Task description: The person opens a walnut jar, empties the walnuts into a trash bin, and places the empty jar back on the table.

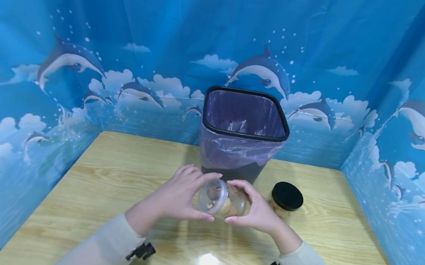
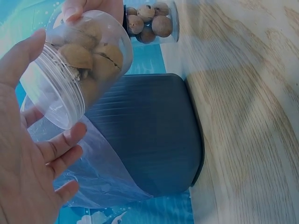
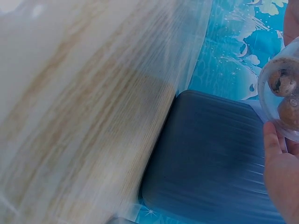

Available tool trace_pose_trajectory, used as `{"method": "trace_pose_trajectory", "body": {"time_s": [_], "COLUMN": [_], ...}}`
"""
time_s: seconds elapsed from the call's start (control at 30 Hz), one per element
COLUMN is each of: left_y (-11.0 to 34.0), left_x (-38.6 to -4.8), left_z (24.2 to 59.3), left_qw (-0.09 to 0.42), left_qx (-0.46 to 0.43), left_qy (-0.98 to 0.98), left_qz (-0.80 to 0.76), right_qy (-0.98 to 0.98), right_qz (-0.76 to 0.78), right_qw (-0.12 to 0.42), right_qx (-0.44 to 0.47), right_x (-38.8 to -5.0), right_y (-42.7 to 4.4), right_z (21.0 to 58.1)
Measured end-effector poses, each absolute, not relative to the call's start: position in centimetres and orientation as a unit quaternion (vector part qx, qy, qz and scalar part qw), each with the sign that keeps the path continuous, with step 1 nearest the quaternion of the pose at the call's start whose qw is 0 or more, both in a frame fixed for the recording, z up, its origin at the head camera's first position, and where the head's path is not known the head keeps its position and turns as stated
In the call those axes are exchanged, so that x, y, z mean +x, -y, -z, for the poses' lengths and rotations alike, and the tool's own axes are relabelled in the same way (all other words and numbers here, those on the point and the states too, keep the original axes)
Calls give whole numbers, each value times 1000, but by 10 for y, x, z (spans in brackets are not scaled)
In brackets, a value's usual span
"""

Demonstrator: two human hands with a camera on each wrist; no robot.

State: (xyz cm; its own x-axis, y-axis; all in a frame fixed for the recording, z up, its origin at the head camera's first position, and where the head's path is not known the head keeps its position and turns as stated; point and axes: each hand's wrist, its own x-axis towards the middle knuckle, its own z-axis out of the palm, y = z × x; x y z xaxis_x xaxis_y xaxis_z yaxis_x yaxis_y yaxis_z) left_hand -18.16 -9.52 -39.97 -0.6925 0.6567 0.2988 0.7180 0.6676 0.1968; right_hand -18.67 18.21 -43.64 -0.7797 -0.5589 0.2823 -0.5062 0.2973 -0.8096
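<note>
Between both hands is a clear jar [image 1: 235, 202] [image 2: 100, 56] [image 3: 282, 93], lying tilted on its side above the table, with brown shelled pieces inside. Its threaded rim points to the left hand. The left hand [image 1: 181, 195] [image 2: 28, 135] grips the rim end, thumb and fingers on opposite sides. Around the base end, the right hand [image 1: 259, 209] holds the jar with thumb and fingers. A second jar with a black lid [image 1: 287, 196] stands on the table just right of the right hand; round brown nuts [image 2: 152, 23] show inside it in the left wrist view.
Behind the hands stands a dark bin [image 1: 232, 168] [image 2: 145, 135] [image 3: 205, 154] with a black rim and a purple liner. The wooden table [image 1: 119, 174] meets blue dolphin-print curtains [image 1: 162, 24] at the back and both sides.
</note>
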Motion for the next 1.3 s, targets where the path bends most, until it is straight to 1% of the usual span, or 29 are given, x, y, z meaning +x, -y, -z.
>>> {"method": "trace_pose_trajectory", "body": {"time_s": [0.3, 0.8, 0.93, 1.13, 1.3], "left_y": [92, 83, 81, 82, 89], "left_x": [-179, -168, -166, -165, -169], "left_z": [399, 399, 400, 402, 406], "left_qw": [103, 91, 95, 94, 84], "left_qx": [-349, -271, -258, -265, -305], "left_qy": [918, 937, 940, 938, 923], "left_qz": [159, 202, 204, 203, 218], "right_qy": [-804, -804, -803, -812, -811], "right_qz": [494, 495, 497, 490, 487], "right_qw": [21, 5, 4, 6, 0], "right_qx": [-331, -331, -329, -318, -324], "right_x": [-187, -185, -184, -183, -179], "right_y": [-182, -182, -181, -181, -178], "right_z": [436, 436, 436, 436, 429]}}
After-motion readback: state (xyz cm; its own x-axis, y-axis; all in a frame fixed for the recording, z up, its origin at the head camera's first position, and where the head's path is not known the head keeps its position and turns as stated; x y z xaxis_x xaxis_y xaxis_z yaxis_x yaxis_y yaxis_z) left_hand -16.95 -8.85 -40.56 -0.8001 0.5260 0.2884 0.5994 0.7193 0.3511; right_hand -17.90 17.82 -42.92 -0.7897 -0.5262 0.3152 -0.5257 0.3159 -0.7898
